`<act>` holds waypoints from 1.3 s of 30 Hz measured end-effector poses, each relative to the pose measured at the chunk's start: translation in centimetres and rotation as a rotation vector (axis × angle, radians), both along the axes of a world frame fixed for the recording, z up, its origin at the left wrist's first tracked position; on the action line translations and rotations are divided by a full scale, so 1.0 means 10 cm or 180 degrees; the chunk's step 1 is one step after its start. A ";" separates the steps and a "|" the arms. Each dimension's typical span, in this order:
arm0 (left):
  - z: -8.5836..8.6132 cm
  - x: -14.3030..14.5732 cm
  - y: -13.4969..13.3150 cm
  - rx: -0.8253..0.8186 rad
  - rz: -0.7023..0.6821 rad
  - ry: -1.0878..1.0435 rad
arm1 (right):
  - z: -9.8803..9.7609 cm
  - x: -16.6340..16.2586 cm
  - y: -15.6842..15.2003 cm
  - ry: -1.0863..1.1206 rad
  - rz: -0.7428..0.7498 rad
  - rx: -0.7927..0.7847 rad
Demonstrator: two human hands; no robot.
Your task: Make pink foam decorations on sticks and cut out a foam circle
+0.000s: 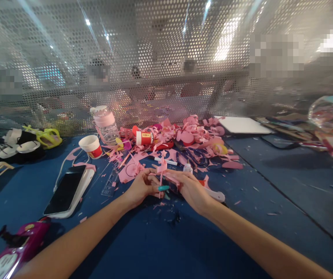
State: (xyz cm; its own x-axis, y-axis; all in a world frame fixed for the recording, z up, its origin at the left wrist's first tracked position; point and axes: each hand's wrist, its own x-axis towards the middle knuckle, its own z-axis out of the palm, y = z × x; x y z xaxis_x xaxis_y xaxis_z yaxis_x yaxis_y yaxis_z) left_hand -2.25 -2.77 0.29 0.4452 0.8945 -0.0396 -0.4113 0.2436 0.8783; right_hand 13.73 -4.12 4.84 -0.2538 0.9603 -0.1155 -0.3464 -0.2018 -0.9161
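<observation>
Between my hands stands a small upright pink piece (162, 167), a thin stick with a block-like part near its top; it looks like foam or card. My left hand (140, 190) pinches the lower stick between thumb and fingers, a long teal nail showing on the thumb. From the other side, the fingers of my right hand (191, 192) close on a flat pink strip (172, 178) at the same piece; its fingertips are partly hidden. A white handle (215, 195) with a hole at its end lies beside my right hand. Just beyond are a small white bottle (187, 167) and blue-handled scissors (195, 157).
Pink scraps (186, 135) heap along the perforated metal screen (155, 89). Paper cups (90, 145), a clear bottle (105, 124) and a phone (67, 188) stand or lie left. A purple device (21, 248) sits near left, a white flat panel (243, 125) back right.
</observation>
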 end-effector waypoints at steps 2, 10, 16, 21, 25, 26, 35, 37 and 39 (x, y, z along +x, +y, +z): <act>-0.01 0.00 0.00 0.0023 -0.0019 -0.0017 | -0.01 -0.01 0.00 0.0042 0.0011 0.0015; 0.02 0.00 -0.01 0.0015 -0.0026 -0.0026 | -0.04 0.00 0.01 0.0123 0.0085 -0.0012; -0.01 -0.01 -0.02 0.0078 -0.0315 -0.0064 | 0.02 0.04 0.02 0.0034 0.0081 0.0380; -0.03 -0.01 -0.03 0.0232 -0.0517 0.0061 | 0.05 0.03 0.02 -0.0264 0.0257 0.0657; -0.03 -0.01 -0.04 0.0286 -0.0510 0.0134 | 0.03 0.02 0.02 -0.0594 0.0138 0.0784; -0.04 -0.01 -0.04 0.0293 -0.0512 0.0136 | 0.02 0.03 0.03 -0.0667 0.0114 0.0802; -0.05 0.00 -0.03 0.0267 -0.0529 0.0117 | 0.00 0.02 0.03 -0.0721 0.0091 0.0850; -0.05 0.00 -0.03 0.0280 -0.0529 0.0130 | 0.01 0.02 0.03 -0.0722 0.0089 0.0887; -0.04 0.00 -0.03 0.0284 -0.0532 0.0154 | 0.01 0.02 0.03 -0.0650 0.0133 0.0872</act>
